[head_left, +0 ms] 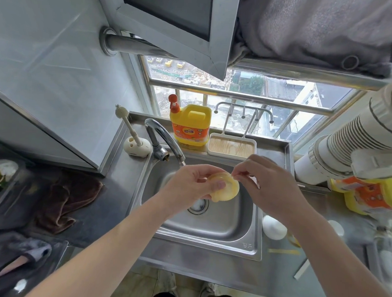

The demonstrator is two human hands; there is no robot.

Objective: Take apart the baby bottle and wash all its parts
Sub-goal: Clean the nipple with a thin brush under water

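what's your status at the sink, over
Left hand grips yellow bottle ring over the sink. Right hand pinches its top edge. Faucet spout close behind the hands.

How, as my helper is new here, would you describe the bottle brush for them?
Start at the steel sink under the window and find its curved faucet. Just left of the faucet's base, a cream egg-shaped holder stands with the brush leaning in it. Unlike the yellow detergent jug, it is a thin pale stick with a bristly tip.
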